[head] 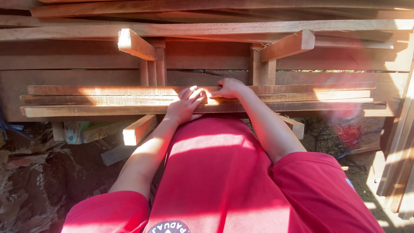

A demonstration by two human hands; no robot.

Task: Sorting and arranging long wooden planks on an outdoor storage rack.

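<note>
Three long reddish wooden boards (108, 100) lie stacked flat across the scene at waist height. My left hand (184, 105) rests flat on the front edge of the stack, fingers spread and pointing up to the right. My right hand (229, 88) lies just beside it, fingers curled over the upper boards near their middle. Both hands touch the boards close together. I wear a red shirt that fills the lower part of the head view.
The boards rest on two wooden support arms (137, 44) (288, 45) that jut out from upright posts. More planks are stacked behind and above (207, 30). Leaning planks (399, 159) stand at the right. Bare dirt and dry leaves (30, 185) cover the ground at left.
</note>
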